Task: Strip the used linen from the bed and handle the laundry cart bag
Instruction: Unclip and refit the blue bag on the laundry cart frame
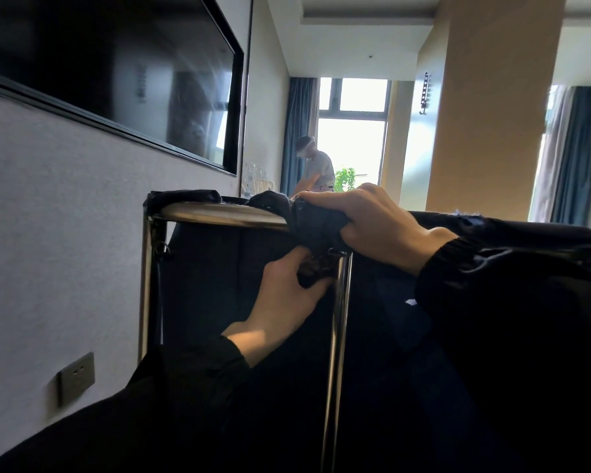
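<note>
The laundry cart's chrome frame stands close in front of me, against the wall. A black cart bag hangs inside it, its rim folded over the top rail. My right hand grips the bunched black fabric on top of the near corner of the frame. Just below that corner, my left hand pinches a dark strap or fold of the bag beside the upright post. No bed or linen is in view.
A wall-mounted television hangs at upper left and a wall socket sits low on the wall. Far back, another person bends near the window with blue curtains. An orange pillar stands right.
</note>
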